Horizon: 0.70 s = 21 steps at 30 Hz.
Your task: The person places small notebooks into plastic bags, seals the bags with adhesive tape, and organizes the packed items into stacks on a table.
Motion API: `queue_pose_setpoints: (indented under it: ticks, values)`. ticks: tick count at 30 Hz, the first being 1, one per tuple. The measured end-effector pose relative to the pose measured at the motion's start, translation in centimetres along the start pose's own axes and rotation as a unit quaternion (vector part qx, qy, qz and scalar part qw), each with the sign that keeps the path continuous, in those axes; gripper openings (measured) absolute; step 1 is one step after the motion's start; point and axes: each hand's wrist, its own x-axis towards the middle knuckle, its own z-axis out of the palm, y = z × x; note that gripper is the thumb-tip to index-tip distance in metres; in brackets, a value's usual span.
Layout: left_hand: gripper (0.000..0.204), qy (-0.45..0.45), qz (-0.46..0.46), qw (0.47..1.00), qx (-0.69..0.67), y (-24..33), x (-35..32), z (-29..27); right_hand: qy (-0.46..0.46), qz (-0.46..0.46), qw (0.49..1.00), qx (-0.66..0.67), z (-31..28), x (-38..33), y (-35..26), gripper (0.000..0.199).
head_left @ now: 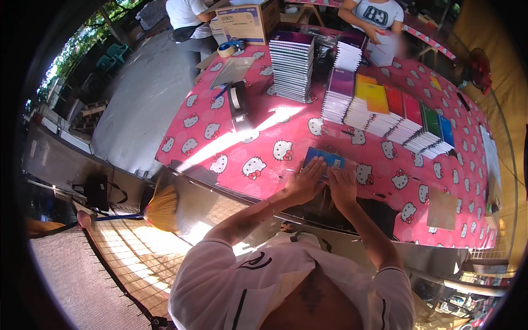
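A blue notebook [331,158] lies flat near the front edge of the table, with what looks like clear plastic around it. My left hand [308,178] rests on its left part, fingers stretched out over the cover. On the notebook's near right part lies my right hand [342,186], its fingers extended too. The two hands are side by side, and neither grips anything visible. They hide the lower part of the notebook.
Beyond my hands stand a tall notebook stack [291,69] and a row of coloured notebooks [385,104]. A tape dispenser [237,104] is at the left, near a cardboard box [242,25]. A brown board [441,209] lies at right. Two people stand across the table.
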Motion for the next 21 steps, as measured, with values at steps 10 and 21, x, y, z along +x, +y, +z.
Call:
queue_pose_setpoints:
  ticks: [10,21]
  values:
    - [0.038,0.261,-0.453,0.682,-0.511,-28.8,-2.0,-10.9,0.034,0.002,0.999,0.003,-1.7,1.3,-2.7,0.040]
    - [0.022,0.186,-0.538,0.822,-0.038,-27.6,-4.6,-5.2,0.062,-0.037,0.997,0.016,-1.5,0.3,-0.4,0.032]
